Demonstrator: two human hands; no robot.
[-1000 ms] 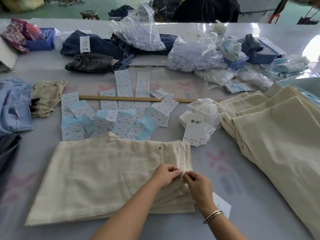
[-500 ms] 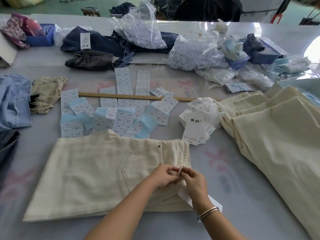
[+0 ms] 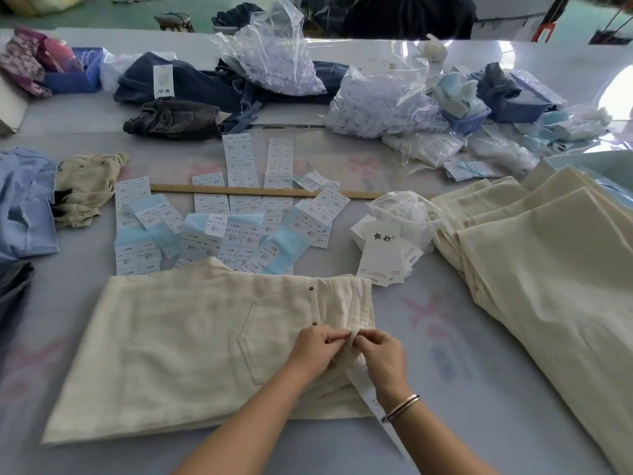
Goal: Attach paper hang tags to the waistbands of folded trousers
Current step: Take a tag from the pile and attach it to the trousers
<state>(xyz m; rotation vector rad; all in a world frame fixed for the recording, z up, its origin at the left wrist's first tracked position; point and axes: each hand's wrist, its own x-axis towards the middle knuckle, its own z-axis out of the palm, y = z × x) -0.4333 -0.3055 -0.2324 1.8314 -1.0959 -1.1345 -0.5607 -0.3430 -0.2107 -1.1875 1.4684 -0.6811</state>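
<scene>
While both hands meet at the waistband, a person works on folded cream trousers (image 3: 178, 341) lying nearest the camera on a pale grey table (image 3: 479, 371). The left hand (image 3: 313, 351) and the right hand (image 3: 385, 354), a metal bangle (image 3: 400, 407) on its wrist, each have fingers curled in a pinch on a belt loop (image 3: 354, 337) at the waistband, fingertips nearly touching. A white paper hang tag (image 3: 364, 389) slants away beneath the right wrist, most of it hidden by the hand and forearm; whatever fastens it cannot be made out. The trousers are a plain, lightly textured cream with a patch pocket and small dark rivets, the bundle's long axis running left to right and the waistband at its right end. Just beyond them sits a stack of blank hang tags (image 3: 380, 258) bearing black characters, beside a crumpled clear bag (image 3: 407, 217). To the right, cut off by the frame edge, more cream trousers (image 3: 548, 269) overlap in a fan. Sheets of size stickers (image 3: 219, 231), their print too small to read, spread behind the trousers around a wooden ruler (image 3: 260, 192). Farther back lie dark denim garments (image 3: 191, 87), plastic bags of white pieces (image 3: 376, 101) and a blue basket (image 3: 466, 121).
</scene>
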